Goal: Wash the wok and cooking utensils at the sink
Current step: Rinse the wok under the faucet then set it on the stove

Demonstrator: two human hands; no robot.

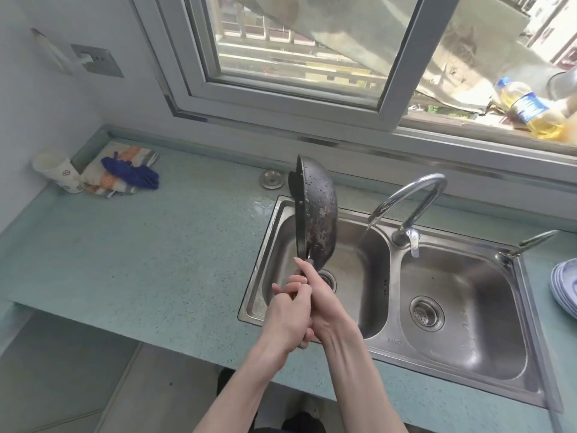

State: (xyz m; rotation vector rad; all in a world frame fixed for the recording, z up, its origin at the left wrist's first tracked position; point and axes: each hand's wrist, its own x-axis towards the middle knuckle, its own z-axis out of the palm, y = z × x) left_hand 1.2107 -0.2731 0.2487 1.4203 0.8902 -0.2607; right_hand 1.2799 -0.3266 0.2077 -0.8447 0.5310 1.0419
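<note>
The wok (317, 210) is held up on its edge above the left bowl of the sink (379, 334), with its wet, dark underside turned to the right. Its handle is gripped by both hands near the front edge of the left bowl. The left hand (288, 310) is wrapped around the handle from the left side, with the fingers curled over it. The right hand (324, 303) is closed around the handle from the right side, and its thumb is laid along the handle toward the wok. The two hands are touching each other.

Water is seen running from the curved tap (412, 198), which is set at the back edge of the sink between the two bowls. The stream falls into the left bowl, just to the right of the wok.

A blue glove (131, 174) is laid on a striped cloth (107, 182) at the back left corner of the counter (131, 260), beside a white cup (56, 170). A sink plug (271, 179) is seen near the back edge of the counter. Plates (565, 289) are stacked at the right edge. A bottle of oil (530, 109) is lying on the window ledge.
</note>
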